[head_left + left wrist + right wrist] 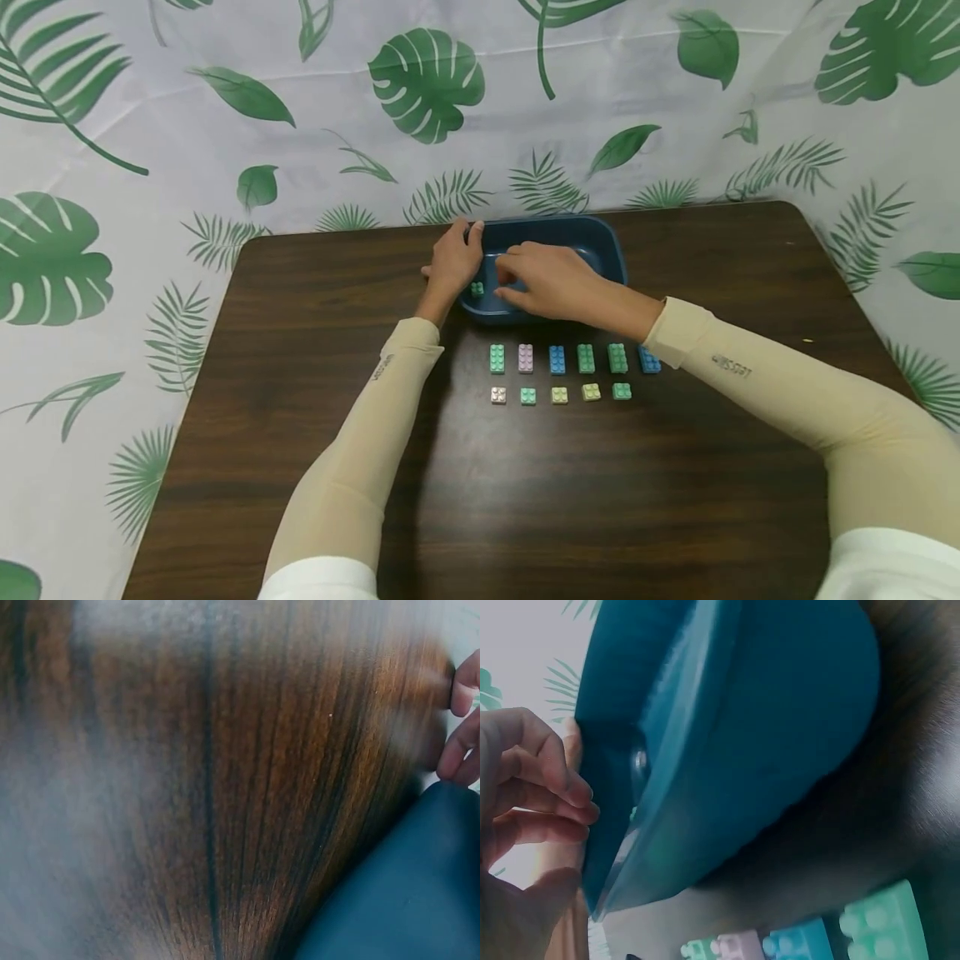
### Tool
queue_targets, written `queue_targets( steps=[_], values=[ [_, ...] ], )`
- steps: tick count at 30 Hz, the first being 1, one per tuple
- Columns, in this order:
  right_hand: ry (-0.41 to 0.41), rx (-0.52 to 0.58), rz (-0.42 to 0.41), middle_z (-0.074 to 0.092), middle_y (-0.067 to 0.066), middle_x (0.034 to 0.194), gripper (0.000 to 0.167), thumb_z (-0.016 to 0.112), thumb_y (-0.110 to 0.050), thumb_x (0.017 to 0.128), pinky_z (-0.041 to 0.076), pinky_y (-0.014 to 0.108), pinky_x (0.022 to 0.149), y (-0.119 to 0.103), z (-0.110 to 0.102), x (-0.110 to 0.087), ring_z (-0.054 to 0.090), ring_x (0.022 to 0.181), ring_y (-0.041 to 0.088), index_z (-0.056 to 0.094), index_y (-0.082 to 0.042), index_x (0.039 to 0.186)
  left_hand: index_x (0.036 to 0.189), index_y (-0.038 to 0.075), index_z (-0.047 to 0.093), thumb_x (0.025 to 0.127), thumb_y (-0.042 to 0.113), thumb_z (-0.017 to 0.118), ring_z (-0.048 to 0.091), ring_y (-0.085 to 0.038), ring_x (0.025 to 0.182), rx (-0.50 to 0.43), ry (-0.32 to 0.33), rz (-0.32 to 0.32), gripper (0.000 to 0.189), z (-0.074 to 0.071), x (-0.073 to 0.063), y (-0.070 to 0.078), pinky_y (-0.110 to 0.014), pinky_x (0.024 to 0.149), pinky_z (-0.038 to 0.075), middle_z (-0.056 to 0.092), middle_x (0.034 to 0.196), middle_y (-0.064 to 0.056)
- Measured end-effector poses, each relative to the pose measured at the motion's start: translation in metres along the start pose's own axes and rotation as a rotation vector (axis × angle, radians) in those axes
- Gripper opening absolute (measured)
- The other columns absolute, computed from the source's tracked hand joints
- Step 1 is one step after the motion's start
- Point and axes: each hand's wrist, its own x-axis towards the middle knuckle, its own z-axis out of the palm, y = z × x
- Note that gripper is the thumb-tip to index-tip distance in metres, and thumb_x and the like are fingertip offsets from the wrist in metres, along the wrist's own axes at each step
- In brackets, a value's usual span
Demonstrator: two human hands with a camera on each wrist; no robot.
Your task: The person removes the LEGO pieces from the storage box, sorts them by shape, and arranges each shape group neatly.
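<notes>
A dark blue plastic bin [617,258] stands near the table's back edge, with a small green toy brick [477,289] inside at its left end. My left hand [454,260] grips the bin's left rim; in the left wrist view only its fingertips [459,754] show, beside the bin wall [405,892]. Over the bin's interior is my right hand [551,281], its fingers bent. The right wrist view shows that hand [532,795] with a gap between thumb and fingers and no brick visible in it. The bin [780,712] fills much of that view.
Two rows of toy bricks lie in front of the bin. Longer ones, including a pink brick [526,358] and a blue brick [557,360], form the back row; smaller ones, including a yellow brick [559,395], form the front row. A leaf-patterned cloth [315,167] hangs behind the table [300,375].
</notes>
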Motion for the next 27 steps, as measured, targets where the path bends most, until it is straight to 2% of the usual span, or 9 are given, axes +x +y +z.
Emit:
queue_targets(
  steps=[5, 8, 12, 15, 18, 22, 24, 27],
  values=[
    [-0.112, 0.014, 0.029, 0.073, 0.004, 0.113, 0.02, 0.076, -0.033, 0.1, 0.059, 0.041, 0.079, 0.002, 0.007, 0.017, 0.069, 0.099, 0.022, 0.073, -0.016, 0.111, 0.106, 0.015, 0.047, 0.114, 0.051, 0.034, 0.062, -0.04, 0.123, -0.003, -0.014, 0.007, 0.039, -0.001, -0.001, 0.001, -0.083, 0.114, 0.018, 0.052, 0.099, -0.011],
    [-0.208, 0.023, 0.073, 0.072, 0.006, 0.112, 0.026, 0.075, -0.035, 0.101, 0.058, 0.042, 0.081, 0.003, 0.011, 0.027, 0.069, 0.098, 0.023, 0.071, -0.014, 0.115, 0.108, 0.015, 0.048, 0.114, 0.051, 0.033, 0.061, -0.04, 0.125, -0.013, -0.018, 0.014, 0.04, -0.001, -0.001, 0.001, -0.085, 0.114, 0.015, 0.055, 0.102, -0.012],
    [-0.312, 0.013, 0.121, 0.071, 0.007, 0.107, 0.031, 0.072, -0.039, 0.102, 0.055, 0.041, 0.079, 0.003, 0.015, 0.037, 0.068, 0.091, 0.024, 0.069, -0.011, 0.115, 0.106, 0.015, 0.048, 0.114, 0.05, 0.035, 0.062, -0.04, 0.117, -0.032, -0.014, 0.016, 0.039, 0.0, -0.002, 0.001, -0.084, 0.115, 0.015, 0.054, 0.1, -0.013],
    [-0.355, -0.01, 0.138, 0.071, 0.009, 0.103, 0.031, 0.071, -0.039, 0.103, 0.054, 0.042, 0.08, 0.0, 0.015, 0.041, 0.069, 0.09, 0.025, 0.069, -0.01, 0.113, 0.108, 0.014, 0.049, 0.115, 0.049, 0.035, 0.062, -0.04, 0.114, -0.04, -0.023, 0.023, 0.039, -0.001, -0.003, 0.001, -0.084, 0.115, 0.015, 0.055, 0.101, -0.014],
    [-0.364, -0.034, 0.138, 0.068, 0.009, 0.094, 0.029, 0.071, -0.037, 0.103, 0.053, 0.041, 0.077, -0.004, 0.014, 0.045, 0.069, 0.085, 0.026, 0.069, -0.008, 0.108, 0.118, 0.015, 0.054, 0.115, 0.049, 0.035, 0.06, -0.041, 0.127, -0.039, -0.028, 0.026, 0.039, -0.003, -0.003, 0.001, -0.085, 0.114, 0.014, 0.062, 0.115, -0.015],
    [-0.31, -0.02, 0.131, 0.061, 0.007, 0.078, 0.023, 0.07, -0.029, 0.104, 0.048, 0.038, 0.07, -0.009, 0.015, 0.049, 0.065, 0.073, 0.026, 0.068, -0.007, 0.097, 0.131, 0.018, 0.057, 0.115, 0.049, 0.036, 0.054, -0.041, 0.14, -0.037, -0.025, 0.018, 0.041, -0.006, -0.002, 0.001, -0.085, 0.114, 0.013, 0.065, 0.133, -0.013],
    [-0.271, 0.0, 0.131, 0.06, 0.008, 0.075, 0.02, 0.07, -0.024, 0.104, 0.049, 0.038, 0.069, -0.01, 0.017, 0.051, 0.065, 0.071, 0.027, 0.067, -0.007, 0.094, 0.133, 0.018, 0.058, 0.115, 0.048, 0.036, 0.055, -0.041, 0.14, -0.038, -0.023, 0.022, 0.042, -0.006, -0.002, 0.001, -0.085, 0.114, 0.013, 0.065, 0.135, -0.014],
    [-0.21, 0.024, 0.137, 0.066, 0.011, 0.079, 0.015, 0.07, -0.02, 0.103, 0.056, 0.041, 0.073, -0.011, 0.022, 0.052, 0.07, 0.076, 0.03, 0.07, -0.006, 0.098, 0.128, 0.015, 0.058, 0.115, 0.047, 0.037, 0.057, -0.042, 0.136, -0.039, -0.022, 0.034, 0.041, -0.005, -0.002, 0.001, -0.086, 0.114, 0.013, 0.066, 0.13, -0.015]
  ],
)
